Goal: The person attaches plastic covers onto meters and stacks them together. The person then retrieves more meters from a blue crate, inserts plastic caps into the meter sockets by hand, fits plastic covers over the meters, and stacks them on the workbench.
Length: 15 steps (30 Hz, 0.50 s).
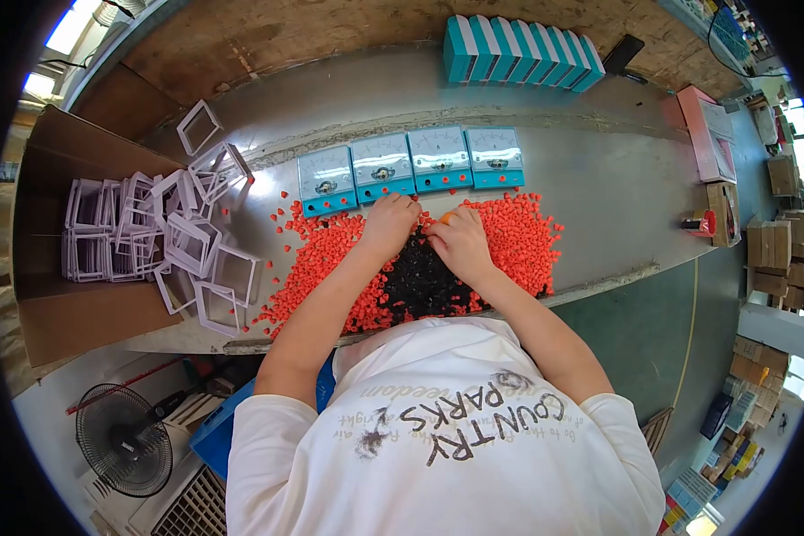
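Note:
Four teal-and-white panel meters (383, 161) stand in a row on the metal table, with clear dials above teal lower strips. Before them lies a heap of small red plastic caps (322, 268), with a patch of small black caps (420, 277) in the middle. My left hand (391, 223) is at the lower edge of the second meter, its fingers curled together. Over the black caps, my right hand (461, 243) has its thumb and fingers drawn together, with something orange (447, 217) at the fingertips. What either hand pinches is too small to make out.
White rectangular frames (192, 241) spill from a cardboard box (98, 308) on the left. More teal-and-white meters (520, 54) stand in a row at the back, beside a dark phone (623, 54). A pink box (706, 134) is on the right; a fan (123, 439) stands below left.

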Each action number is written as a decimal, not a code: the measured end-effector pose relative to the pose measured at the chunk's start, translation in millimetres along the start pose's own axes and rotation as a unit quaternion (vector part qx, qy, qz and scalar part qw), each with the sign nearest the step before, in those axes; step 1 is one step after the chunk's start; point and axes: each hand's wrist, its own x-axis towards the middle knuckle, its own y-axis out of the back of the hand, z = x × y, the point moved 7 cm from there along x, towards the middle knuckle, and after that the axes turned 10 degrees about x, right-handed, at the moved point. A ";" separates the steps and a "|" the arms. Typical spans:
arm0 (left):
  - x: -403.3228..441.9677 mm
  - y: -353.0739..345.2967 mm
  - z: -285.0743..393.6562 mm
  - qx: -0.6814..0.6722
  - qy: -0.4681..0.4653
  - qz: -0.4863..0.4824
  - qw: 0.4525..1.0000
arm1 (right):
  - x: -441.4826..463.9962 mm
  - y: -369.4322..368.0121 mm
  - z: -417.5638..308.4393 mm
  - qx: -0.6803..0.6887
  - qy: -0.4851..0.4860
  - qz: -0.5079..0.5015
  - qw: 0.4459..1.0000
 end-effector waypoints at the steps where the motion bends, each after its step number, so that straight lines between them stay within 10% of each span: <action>1: -0.9 0.7 -0.7 0.002 0.004 -0.007 1.000 | 4.0 -5.0 0.2 0.001 0.001 -0.001 1.000; 15: -4.3 17.7 -25.4 -0.229 0.227 0.053 0.945 | 25.2 -46.4 4.2 -0.152 -0.018 -0.108 0.982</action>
